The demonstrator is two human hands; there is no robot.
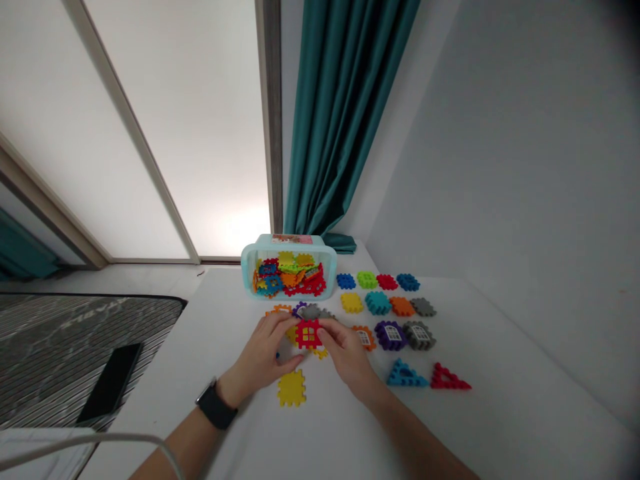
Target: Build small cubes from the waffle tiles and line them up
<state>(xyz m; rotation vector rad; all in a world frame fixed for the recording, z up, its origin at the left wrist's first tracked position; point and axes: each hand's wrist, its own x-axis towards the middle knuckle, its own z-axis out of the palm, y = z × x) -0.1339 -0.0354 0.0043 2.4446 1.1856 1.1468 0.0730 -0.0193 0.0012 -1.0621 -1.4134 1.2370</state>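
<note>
Both left hand and right hand pinch a square red tile, window facing up.

- Light comes mainly from the frosted glass panel, glowing brightest near its lower edge, close to blown out.
- Rest of room moderately dim; grey cast on the right-hand wall.
- Shadows soft and faint beside the plastic tiles on the white tabletop.
- Wide-angle distortion: panel frame leans strongly.
- Top-right corner darkens.
- Mild overall softness; no heavy motion blur.
</note>
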